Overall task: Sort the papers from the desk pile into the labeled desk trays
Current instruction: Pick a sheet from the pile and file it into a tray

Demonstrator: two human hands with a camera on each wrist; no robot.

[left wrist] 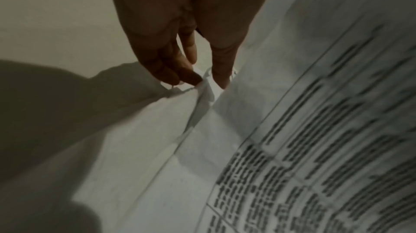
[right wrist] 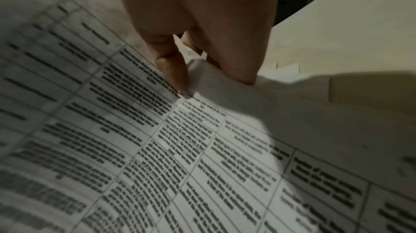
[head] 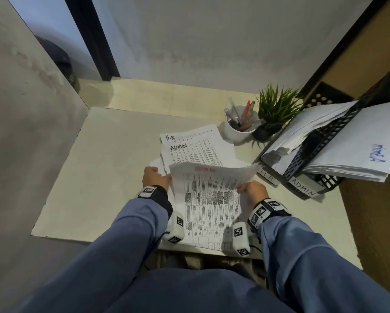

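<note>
Both hands pinch one printed sheet [head: 208,199] at its far edge — the left hand [head: 155,177] at the left corner, the right hand [head: 252,188] at the right. The ADMIN tray [head: 302,188] lies to the right of the grip, nearer the right hand — the remaining pile [head: 194,147] lies just beyond.

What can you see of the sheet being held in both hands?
The held sheet is white, crumpled paper printed with a dense black table; red handwriting at its top edge is too blurred to read surely. It is lifted and curled above the desk pile, top edge bowed upward. The left hand pinches its left edge between thumb and fingers; the right hand pinches its right edge, bunching the paper. Its lower end hangs toward the desk's near edge.
</note>
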